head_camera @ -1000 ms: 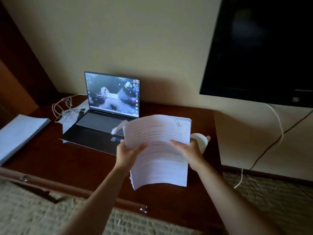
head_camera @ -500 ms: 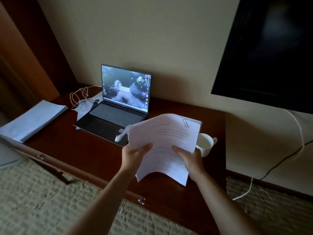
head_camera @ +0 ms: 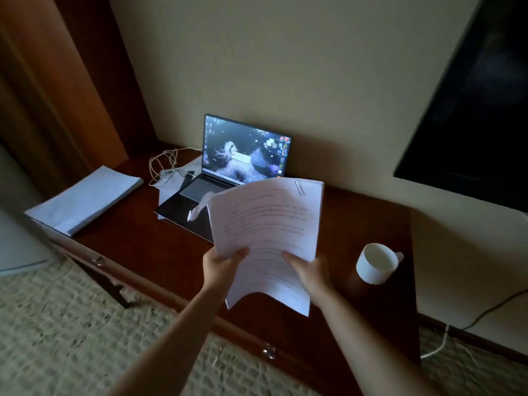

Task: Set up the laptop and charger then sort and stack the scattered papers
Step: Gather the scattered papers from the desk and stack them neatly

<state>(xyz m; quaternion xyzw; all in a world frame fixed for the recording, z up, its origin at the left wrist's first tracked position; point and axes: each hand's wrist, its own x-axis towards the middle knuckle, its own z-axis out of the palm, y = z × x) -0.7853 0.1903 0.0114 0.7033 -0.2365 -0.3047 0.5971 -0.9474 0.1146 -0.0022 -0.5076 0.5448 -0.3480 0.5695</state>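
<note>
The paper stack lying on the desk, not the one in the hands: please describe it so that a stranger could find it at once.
Start at the open laptop on the dark wooden desk and look left, past the tangled white cable. At the desk's far left end lies a thick paper stack, flat and untouched. Unlike the held papers, it looks bluish and shows no paperclip.

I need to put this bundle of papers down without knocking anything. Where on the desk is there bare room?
Bare wood lies between the paper stack and the laptop, along the desk's front edge. A narrower strip lies between laptop and mug. Behind the laptop's left side, a cable crowds the corner.
</note>
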